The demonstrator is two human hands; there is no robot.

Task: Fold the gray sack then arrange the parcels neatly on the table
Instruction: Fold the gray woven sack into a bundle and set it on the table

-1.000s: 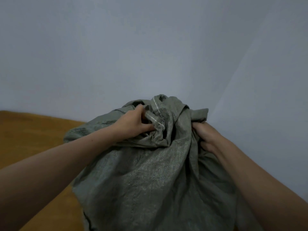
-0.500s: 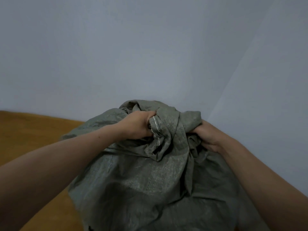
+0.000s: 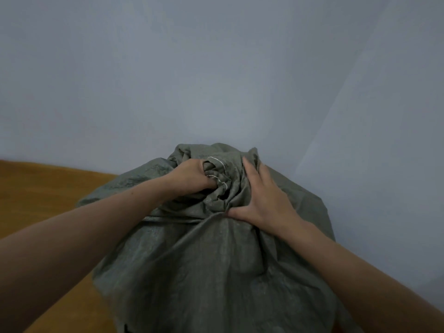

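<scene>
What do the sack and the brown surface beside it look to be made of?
The sack looks like woven plastic fabric: gray-green, faint sheen, stiff sharp creases, white stitched hem at its mouth. The surface seems to be wood, orange-brown and matte; grain too blurred to confirm.

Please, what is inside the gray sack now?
Nothing inside shows. The gray sack bulges, so it seems full, but its cloth covers the contents. The left hand holds the bunched mouth; the right hand lies flat on top.
</scene>
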